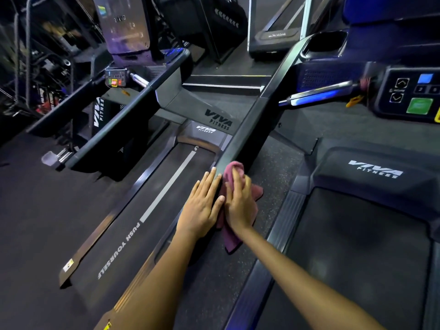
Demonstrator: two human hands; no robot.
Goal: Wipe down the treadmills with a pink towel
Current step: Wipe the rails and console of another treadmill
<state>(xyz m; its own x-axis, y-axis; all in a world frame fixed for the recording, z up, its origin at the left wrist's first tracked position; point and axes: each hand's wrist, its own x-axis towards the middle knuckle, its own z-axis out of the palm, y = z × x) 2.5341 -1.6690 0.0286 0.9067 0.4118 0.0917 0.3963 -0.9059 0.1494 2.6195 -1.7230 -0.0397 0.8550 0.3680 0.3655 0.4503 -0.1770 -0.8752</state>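
A pink towel (pixel 232 236) is draped over the near end of a long dark handrail (pixel 252 120) of the right treadmill. My right hand (pixel 240 203) lies on the towel with its fingers wrapped over the cloth and the rail end. My left hand (pixel 202 203) lies flat beside it on the rail's left side, fingers straight, thumb against the towel. The left treadmill's belt (pixel 133 225) carries a white stripe and "PUSH YOURSELF". The right treadmill's belt (pixel 352 258) is at the lower right.
The right treadmill's console (pixel 414 96) with green and blue buttons sits at the upper right, a chrome grip bar (pixel 319 94) pointing left from it. The left treadmill's handrail (pixel 114 122) and console (pixel 123 25) stand at upper left. Speckled rubber floor (pixel 269 177) lies between the machines.
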